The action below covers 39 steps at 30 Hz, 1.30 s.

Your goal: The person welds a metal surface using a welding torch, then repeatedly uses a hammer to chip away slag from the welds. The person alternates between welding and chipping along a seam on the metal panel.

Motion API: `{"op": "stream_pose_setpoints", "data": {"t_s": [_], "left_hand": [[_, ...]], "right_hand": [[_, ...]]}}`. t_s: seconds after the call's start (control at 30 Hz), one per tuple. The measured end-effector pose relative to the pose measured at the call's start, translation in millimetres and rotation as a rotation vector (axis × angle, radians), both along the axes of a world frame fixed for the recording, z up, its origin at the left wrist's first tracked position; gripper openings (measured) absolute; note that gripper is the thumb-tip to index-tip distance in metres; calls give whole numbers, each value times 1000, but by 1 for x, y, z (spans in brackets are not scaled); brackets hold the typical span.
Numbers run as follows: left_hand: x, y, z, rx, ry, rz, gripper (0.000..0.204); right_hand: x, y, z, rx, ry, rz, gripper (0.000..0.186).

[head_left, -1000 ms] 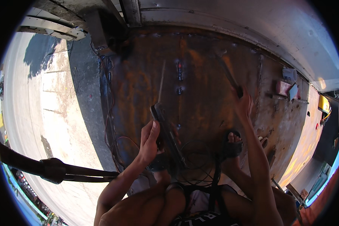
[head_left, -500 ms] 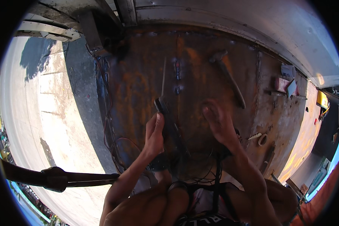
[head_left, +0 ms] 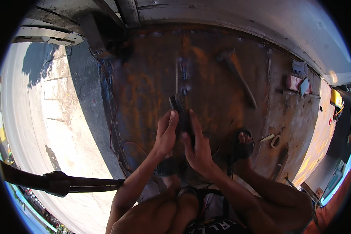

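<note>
My left hand (head_left: 167, 134) is closed round a dark welding electrode holder (head_left: 177, 103), thumb along its side. A thin welding rod (head_left: 177, 78) extends from the holder's far end, over the rusty steel plate (head_left: 144, 82) and close beside a broken line of weld beads (head_left: 184, 72). On the holder's right side, my right hand (head_left: 199, 152) grips its lower part with fingers and thumb; the palm side is hidden. Whether the rod's tip touches the plate cannot be made out. Farther right lies a hammer (head_left: 240, 78), its head pointing away from me.
My sandalled feet (head_left: 243, 146) stand on the plate. Cables (head_left: 112, 117) run along its left edge. At the right are a white cup (head_left: 299, 68), a red-and-white box (head_left: 294, 82) and a ring-shaped piece (head_left: 275, 141). A metal wall (head_left: 222, 15) borders the far side.
My right hand has come in from the right, from open and apart, onto the holder. The holder and rod have shifted right, toward the weld line, and the rod stands straighter.
</note>
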<state>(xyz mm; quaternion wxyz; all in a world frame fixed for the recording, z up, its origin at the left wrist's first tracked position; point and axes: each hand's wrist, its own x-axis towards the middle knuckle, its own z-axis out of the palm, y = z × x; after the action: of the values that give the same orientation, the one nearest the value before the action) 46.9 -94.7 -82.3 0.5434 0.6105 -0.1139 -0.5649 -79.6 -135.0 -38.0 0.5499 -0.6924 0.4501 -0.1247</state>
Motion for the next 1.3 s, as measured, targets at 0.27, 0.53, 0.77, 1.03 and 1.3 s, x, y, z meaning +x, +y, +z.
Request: {"op": "stream_pose_setpoints", "data": {"t_s": [0.27, 0.53, 0.77, 1.03, 1.3], "left_hand": [[-6, -1, -11, -23, -1, -37, 52], [-5, -5, -12, -23, 4, -58, 52], [-5, -5, -14, -32, 3, -54, 52], [-5, -2, -20, -19, 3, -66, 52], [-6, -2, -18, -29, 4, -64, 52]], "right_hand": [[-4, 6, -7, -13, 25, -36, 66], [-4, 4, -13, -15, 15, -49, 65], [-5, 4, -15, -27, 28, -42, 65], [-4, 4, -12, -4, 31, -51, 64], [-4, 5, -14, -41, 8, -48, 64]]}}
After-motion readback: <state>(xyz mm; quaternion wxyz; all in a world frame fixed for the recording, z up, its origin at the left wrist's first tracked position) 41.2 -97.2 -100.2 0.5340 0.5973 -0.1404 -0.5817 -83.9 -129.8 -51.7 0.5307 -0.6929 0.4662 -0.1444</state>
